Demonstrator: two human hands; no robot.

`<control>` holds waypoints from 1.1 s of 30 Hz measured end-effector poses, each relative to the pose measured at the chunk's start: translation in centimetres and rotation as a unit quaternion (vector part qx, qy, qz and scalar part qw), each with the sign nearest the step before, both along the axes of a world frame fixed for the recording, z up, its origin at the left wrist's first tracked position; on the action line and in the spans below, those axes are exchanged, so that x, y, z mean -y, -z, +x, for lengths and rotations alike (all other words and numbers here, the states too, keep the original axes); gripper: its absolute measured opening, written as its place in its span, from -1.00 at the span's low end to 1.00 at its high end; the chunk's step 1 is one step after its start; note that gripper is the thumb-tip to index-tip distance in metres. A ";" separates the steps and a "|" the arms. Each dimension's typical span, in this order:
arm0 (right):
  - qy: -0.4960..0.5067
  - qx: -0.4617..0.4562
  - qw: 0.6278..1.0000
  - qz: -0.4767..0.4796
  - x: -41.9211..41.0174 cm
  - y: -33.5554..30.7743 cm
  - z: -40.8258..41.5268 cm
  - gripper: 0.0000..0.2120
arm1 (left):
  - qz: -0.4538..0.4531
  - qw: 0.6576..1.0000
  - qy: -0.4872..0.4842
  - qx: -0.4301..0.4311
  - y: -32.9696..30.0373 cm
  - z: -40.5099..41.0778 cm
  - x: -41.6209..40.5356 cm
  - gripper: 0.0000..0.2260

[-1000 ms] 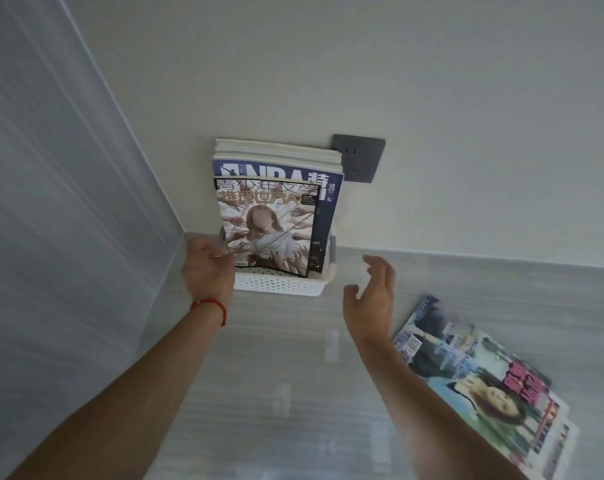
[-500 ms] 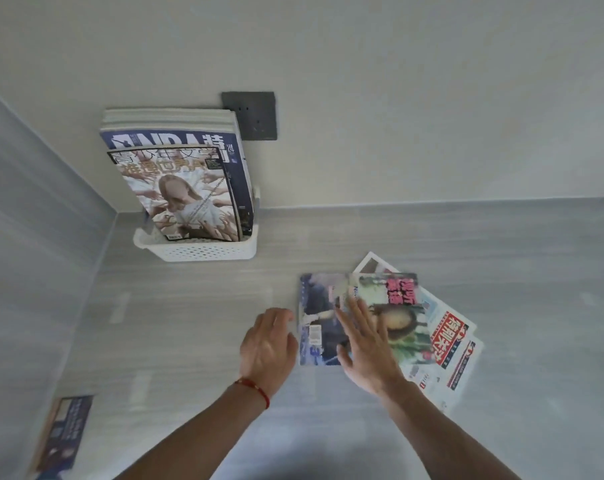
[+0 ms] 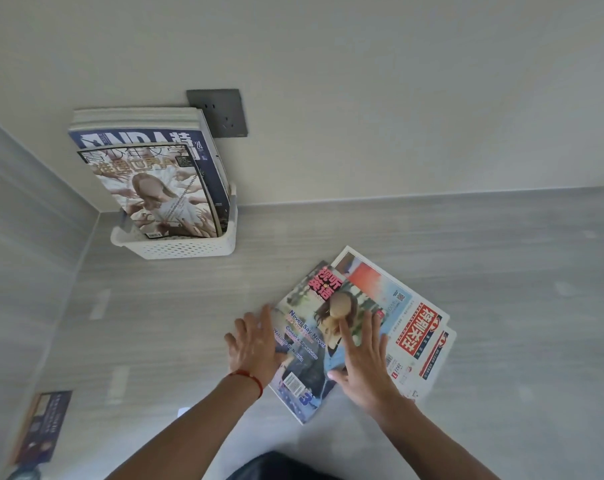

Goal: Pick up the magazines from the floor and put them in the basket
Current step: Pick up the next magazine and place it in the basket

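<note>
A white perforated basket [image 3: 186,247] stands on the floor against the wall, with several magazines [image 3: 155,188] upright in it. On the floor to its lower right lies a magazine with a woman on the cover [image 3: 311,341], on top of white magazines with red lettering [image 3: 418,341]. My left hand [image 3: 255,344] rests with fingers spread at the top magazine's left edge. My right hand [image 3: 362,362] lies flat on its cover, fingers apart. Neither hand grips anything.
A dark magazine [image 3: 40,424] lies on the floor at the lower left by the side wall. A dark wall socket [image 3: 220,112] sits behind the basket. Grey floor extends to the right.
Both hands left the basket and came down to the pile on the floor. They now rest on the top magazine, which has turned clockwise on the pile.
</note>
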State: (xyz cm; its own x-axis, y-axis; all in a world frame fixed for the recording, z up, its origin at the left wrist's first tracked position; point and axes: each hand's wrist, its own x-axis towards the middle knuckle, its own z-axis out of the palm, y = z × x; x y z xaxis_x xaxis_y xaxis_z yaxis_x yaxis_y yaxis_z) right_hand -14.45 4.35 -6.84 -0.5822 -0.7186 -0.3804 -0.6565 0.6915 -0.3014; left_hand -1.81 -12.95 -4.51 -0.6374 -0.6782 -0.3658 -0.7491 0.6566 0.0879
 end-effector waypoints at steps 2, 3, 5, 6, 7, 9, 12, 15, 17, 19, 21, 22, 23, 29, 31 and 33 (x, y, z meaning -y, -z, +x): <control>-0.026 0.012 1.000 0.000 -0.6 -0.1 -0.5 0.09 | 0.082 0.996 -0.031 -0.007 -0.4 -0.4 1.2 -0.39; -0.038 0.016 0.999 -0.002 -0.8 -0.3 -0.8 0.09 | 0.137 0.988 -0.057 -0.033 -0.6 -0.4 1.8 -0.55; -0.059 0.027 0.998 -0.015 -1.4 -0.6 -1.1 0.10 | 0.221 0.966 -0.093 -0.095 -1.0 0.0 2.4 -0.82; -0.061 0.037 0.997 -0.029 -1.6 -0.8 -1.2 0.10 | 0.250 0.955 -0.099 -0.124 -1.1 0.4 2.5 -0.89; -0.056 0.056 0.996 -0.051 -1.7 -1.1 -1.3 0.08 | 0.276 0.943 -0.105 -0.153 -1.3 0.8 2.6 -0.91; -0.004 0.115 0.986 -0.120 -1.4 -2.1 -1.1 -0.02 | 0.321 0.912 -0.132 -0.219 -1.9 1.9 2.7 -0.90; 0.136 0.125 0.956 -0.226 0.2 -3.3 -0.2 -0.22 | 0.356 0.856 -0.205 -0.315 -3.0 3.9 3.5 -0.79; 0.229 0.156 0.930 -0.242 2.8 -4.1 1.2 -0.37 | 0.381 0.797 -0.273 -0.380 -4.1 6.0 5.1 -0.77; 0.272 0.242 0.889 -0.277 5.2 -4.5 2.0 -0.64 | 0.382 0.780 -0.299 -0.395 -4.5 7.3 6.5 -0.83; 0.273 0.282 0.870 -0.300 7.5 -5.5 2.6 -0.86 | 0.386 0.767 -0.311 -0.406 -5.0 8.7 8.0 -0.87; 0.223 0.256 0.889 -0.309 9.7 -6.7 2.6 -0.86 | 0.382 0.761 -0.305 -0.426 -5.9 10.0 9.6 -0.86; 0.197 0.241 0.900 -0.305 10.7 -7.6 2.6 -0.87 | 0.376 0.763 -0.294 -0.436 -6.4 10.5 10.6 -0.84; 0.175 0.226 0.910 -0.300 11.8 -8.5 2.5 -0.89 | 0.365 0.767 -0.281 -0.446 -7.0 11.0 11.7 -0.80; 0.120 0.142 0.916 -0.356 20.2 -15.5 1.4 -0.93 | 0.187 0.816 -0.197 -0.510 -11.7 11.8 20.1 -0.70; 0.102 0.114 0.909 -0.388 23.4 -17.9 1.2 -0.97 | 0.121 0.822 -0.187 -0.525 -13.2 11.7 23.1 -0.75; 0.079 0.072 0.904 -0.413 26.5 -19.9 1.1 -0.97 | 0.067 0.826 -0.179 -0.530 -14.1 11.1 26.0 -0.84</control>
